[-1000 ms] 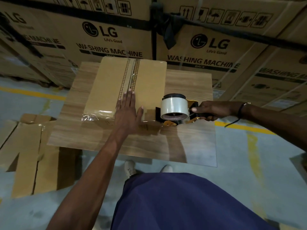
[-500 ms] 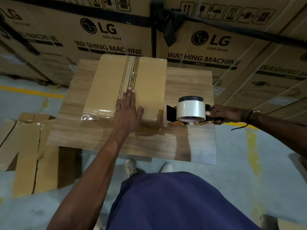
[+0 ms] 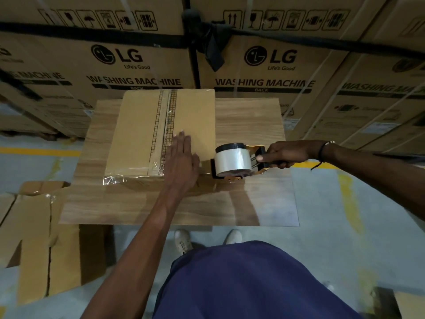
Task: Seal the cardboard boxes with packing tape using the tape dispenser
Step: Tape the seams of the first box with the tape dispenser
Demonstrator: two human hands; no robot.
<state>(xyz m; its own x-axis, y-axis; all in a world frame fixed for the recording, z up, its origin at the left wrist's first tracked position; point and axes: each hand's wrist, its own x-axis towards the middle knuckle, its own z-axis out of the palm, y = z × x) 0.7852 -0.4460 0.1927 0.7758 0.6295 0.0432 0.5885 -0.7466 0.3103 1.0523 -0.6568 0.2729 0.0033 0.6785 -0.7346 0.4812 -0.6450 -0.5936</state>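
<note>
Mid-seal: left hand (image 3: 181,162) flat, fingers straight, pressing cardboard box (image 3: 142,134) on desk (image 3: 248,120). Right hand (image 3: 285,154) grips tape dispenser (image 3: 234,161) at box's near-right corner. Next: probably pull tape across near edge w/ steady pressure.

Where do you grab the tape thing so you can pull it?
Grab the tape dispenser by its handle, coming from the right, as the right hand does now. The handle sticks out sideways behind the roll, away from the cardboard box, leaving the roll free to turn.
</note>
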